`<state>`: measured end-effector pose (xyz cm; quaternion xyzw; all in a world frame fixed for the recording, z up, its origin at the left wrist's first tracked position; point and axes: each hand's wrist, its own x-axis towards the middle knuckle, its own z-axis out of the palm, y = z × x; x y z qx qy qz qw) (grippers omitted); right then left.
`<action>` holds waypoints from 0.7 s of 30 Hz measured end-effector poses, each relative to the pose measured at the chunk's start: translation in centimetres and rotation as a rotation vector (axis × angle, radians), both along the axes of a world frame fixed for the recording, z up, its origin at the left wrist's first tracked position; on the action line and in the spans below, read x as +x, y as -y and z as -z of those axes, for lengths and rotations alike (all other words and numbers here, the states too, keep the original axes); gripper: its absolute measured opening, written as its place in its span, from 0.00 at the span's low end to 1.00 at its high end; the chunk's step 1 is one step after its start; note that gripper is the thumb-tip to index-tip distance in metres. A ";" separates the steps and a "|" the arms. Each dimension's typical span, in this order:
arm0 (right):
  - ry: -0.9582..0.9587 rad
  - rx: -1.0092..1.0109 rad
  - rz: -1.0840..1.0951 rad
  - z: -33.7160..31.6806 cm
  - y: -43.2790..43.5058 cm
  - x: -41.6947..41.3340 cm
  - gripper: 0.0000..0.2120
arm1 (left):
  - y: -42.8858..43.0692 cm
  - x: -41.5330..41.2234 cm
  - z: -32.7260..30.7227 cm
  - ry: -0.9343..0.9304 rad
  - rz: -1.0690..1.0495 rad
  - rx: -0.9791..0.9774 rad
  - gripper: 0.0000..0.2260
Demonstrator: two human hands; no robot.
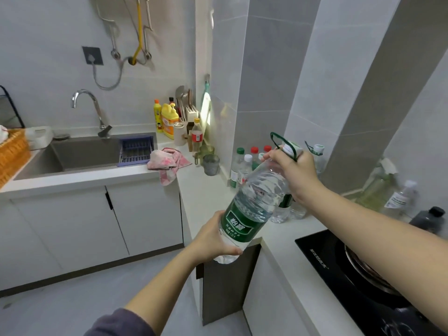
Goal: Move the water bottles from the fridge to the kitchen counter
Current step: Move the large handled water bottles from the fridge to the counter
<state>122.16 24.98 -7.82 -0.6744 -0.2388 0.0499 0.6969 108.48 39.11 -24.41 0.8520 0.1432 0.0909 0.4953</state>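
In the middle of the frame a person is holding a large clear plastic water bottle with a green label (249, 209), tilted so that its neck is pointing up and to the right and its base down toward the lower centre. The left hand (215, 241) is cupping the bottle's lower end, fingers wrapping round the bottom of the label and the thumb lying along the near side. The right hand (294, 170) is closing over the neck and cap, with the bottle's green carrying loop (282, 141) standing up above the knuckles. The bottle is hanging in the air over the edge of the white kitchen counter (201, 187), not touching it.

Just behind the bottle, toward the tiled wall right of centre, a cluster of smaller clear water bottles with red, green and white caps (249, 158) is standing upright on the counter. At lower right a black glass hob (322, 260) is sitting in the worktop with a dark pan (363, 267) on it, partly hidden by the right forearm. At left the grey sink (84, 151) is lying under a curved chrome tap (89, 105), and a pink patterned cloth (167, 163) is drooping over the counter's edge beside it.
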 end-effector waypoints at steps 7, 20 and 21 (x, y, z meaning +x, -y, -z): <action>0.052 -0.096 0.096 2.3 -3.3 7.2 0.16 | -3.5 9.3 2.8 -0.025 0.092 -0.055 0.40; 0.123 -0.277 0.099 7.8 -4.0 12.3 0.09 | -2.0 15.5 7.8 -0.139 0.089 -0.122 0.41; 0.114 -0.279 0.098 8.0 -4.1 12.4 0.08 | -1.9 15.8 8.1 -0.144 0.085 -0.117 0.40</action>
